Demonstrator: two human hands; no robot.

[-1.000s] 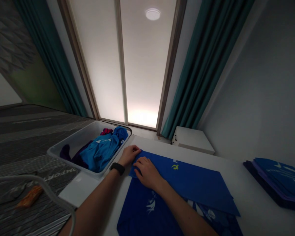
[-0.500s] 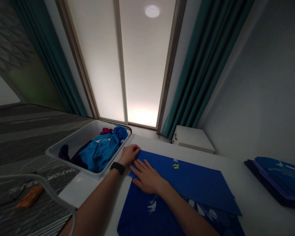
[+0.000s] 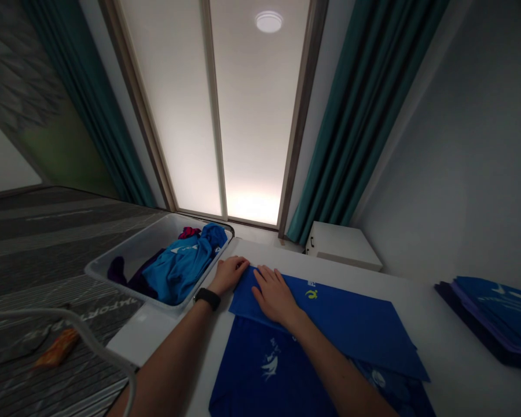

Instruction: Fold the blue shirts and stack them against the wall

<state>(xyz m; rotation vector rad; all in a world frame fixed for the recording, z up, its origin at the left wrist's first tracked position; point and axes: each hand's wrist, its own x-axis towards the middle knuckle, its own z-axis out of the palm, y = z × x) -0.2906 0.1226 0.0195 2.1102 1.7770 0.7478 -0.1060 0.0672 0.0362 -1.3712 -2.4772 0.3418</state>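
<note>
A blue shirt lies on the white table, with a long strip folded over and a small yellow-green logo on it. Below that strip shows a darker blue part with a white bird print. My left hand, a black watch on its wrist, has its fingers pinched at the shirt's far left corner. Flat on the folded strip, just right of that corner, rests my right hand, fingers stretched out. My right forearm crosses over the lower part of the shirt and hides some of it.
Left of the table stands a clear plastic bin with rumpled blue and purple clothes. A stack of folded clothes sits at the table's right. A pale curved tube crosses the lower left. Beyond the table is a white cabinet.
My right hand has slid away from me and to the right across the folded strip. My left hand stays at the corner.
</note>
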